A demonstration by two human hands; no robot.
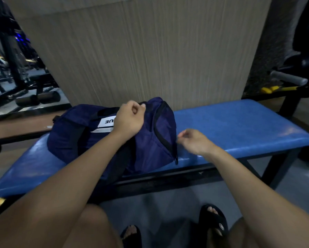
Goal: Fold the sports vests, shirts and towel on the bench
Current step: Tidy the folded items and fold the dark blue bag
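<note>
The folding has not begun: no vests, shirts or towel are in sight, so they are presumably inside the dark navy fabric duffel bag (112, 135) on the blue padded bench (239, 126). The left hand (128, 119) pinches the bag's top near the zip; the right hand (195, 140) hovers just beside its end, fingers loosely curled, holding nothing. Bare padding right of the bag offers folding room, bounded by the front edge.

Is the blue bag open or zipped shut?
Cannot tell. The bag lies on the bench; its end zipper looks closed, but the left hand hides the top.
</note>
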